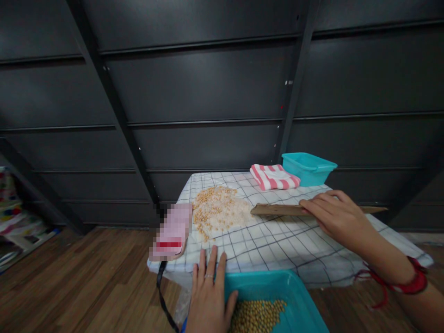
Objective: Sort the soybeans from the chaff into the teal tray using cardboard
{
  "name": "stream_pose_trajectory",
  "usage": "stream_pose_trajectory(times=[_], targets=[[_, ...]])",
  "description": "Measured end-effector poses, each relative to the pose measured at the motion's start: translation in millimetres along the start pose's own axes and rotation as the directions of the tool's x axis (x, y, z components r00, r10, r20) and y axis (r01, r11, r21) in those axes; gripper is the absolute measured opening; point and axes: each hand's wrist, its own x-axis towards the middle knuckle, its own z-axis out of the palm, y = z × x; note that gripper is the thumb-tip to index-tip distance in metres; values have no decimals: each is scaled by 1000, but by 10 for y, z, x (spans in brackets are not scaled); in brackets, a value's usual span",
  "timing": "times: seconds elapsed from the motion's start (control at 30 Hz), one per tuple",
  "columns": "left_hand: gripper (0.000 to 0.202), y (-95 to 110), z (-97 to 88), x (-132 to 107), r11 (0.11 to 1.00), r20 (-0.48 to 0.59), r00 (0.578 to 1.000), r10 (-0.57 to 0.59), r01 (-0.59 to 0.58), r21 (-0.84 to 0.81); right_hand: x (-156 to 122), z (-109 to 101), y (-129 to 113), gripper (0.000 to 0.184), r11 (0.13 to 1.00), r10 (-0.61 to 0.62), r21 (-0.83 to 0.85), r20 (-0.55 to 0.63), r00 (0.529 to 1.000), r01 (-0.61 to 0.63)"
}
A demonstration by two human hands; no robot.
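Note:
My right hand [333,215] is closed around a strip of cardboard [277,210], which is held on edge over the checked tablecloth [249,245]. The strip's left end is beside a spread heap of soybeans and pale grains [220,210]. My left hand [210,296] lies stretched out with fingers apart at the table's front edge, by the left rim of a teal basin [294,280]. Inside that basin are soybeans [258,314]. The basin's near part is cut off by the bottom of the view.
At the back right stand a folded pink-and-white striped towel [274,177] and another teal basin [308,169]. A pink blurred-out object [172,231] lies at the table's left edge, with a black strap [160,286] hanging down. Dark metal panels [204,88] rise behind the table.

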Motion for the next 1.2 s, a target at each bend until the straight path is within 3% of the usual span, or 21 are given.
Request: stream_pose_trajectory(times=[0.3,0.53,0.7,0.97,1.2], targets=[[56,-8,-19,4,1000,16,1000,-9,9,-7,-30,-68,-17,21,997,-40,61,-34,999,42],[55,-12,-161,80,999,194,981,-16,22,-27,-40,-139,-68,21,990,-66,120,-38,997,70],[55,-32,-148,59,998,117,993,5,2,-61,-60,-191,-120,20,988,-56,143,-33,998,60],[56,-29,-141,61,1000,126,992,3,-2,-10,-122,-246,-198,25,988,-22,156,36,999,16],[57,-64,-106,37,999,87,996,36,-36,2,-99,-260,-230,28,985,6,173,19,1000,-10]])
